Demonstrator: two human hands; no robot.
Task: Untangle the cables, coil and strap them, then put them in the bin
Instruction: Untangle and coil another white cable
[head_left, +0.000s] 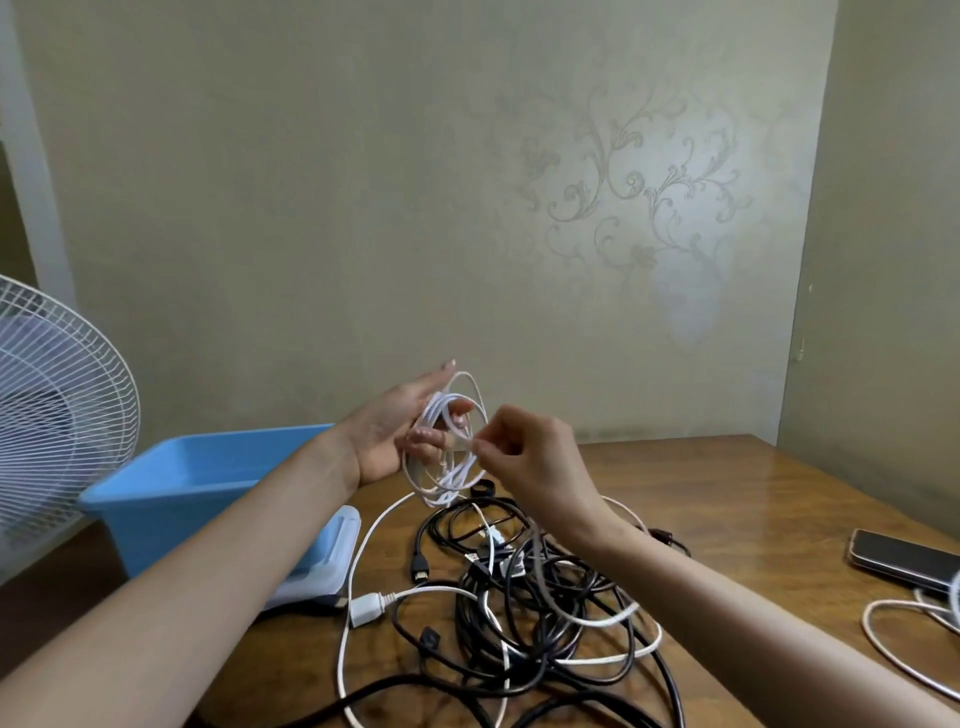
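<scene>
1. Near centre, a tangle (524, 597) of black and white cables lies on the bench (727, 493), unsorted. A white plug (366, 608) sits at its left edge.
2. Near right, well apart from the tangle, lie a phone (904, 558) and a loose white cable (893, 639).
3. Near left, a clear plastic box (327, 561) rests just beside the bin.
4. Above the far edge of the tangle, both hands are raised off the bench.
   - The left hand (384, 441) stands palm inward. Its upper fingers are nearly straight and its lower fingers are curled through the white coil (447, 452), which hangs around them.
   - The right hand (535, 457) has its fingertips closed in a pinch on a strand at the coil's right side.
5. Step in hand, as judged: winding the white cable.
   - Lay each new turn flat against the last, at matching loop size.
   - Feed with the pinching hand under light tension only, because a hard pull would likely drag the tangle along.
   - Let the strand roll between the fingertips so that no twist builds.
   - Clamp the turns with the left thumb before strapping.
6. Just beyond the coil, a small black ring (483, 489) lies on the bench. It may be a strap, but this cannot be confirmed.
7. Far left, the blue bin (197, 483) stands open, with a fan (52, 415) beyond it.
</scene>
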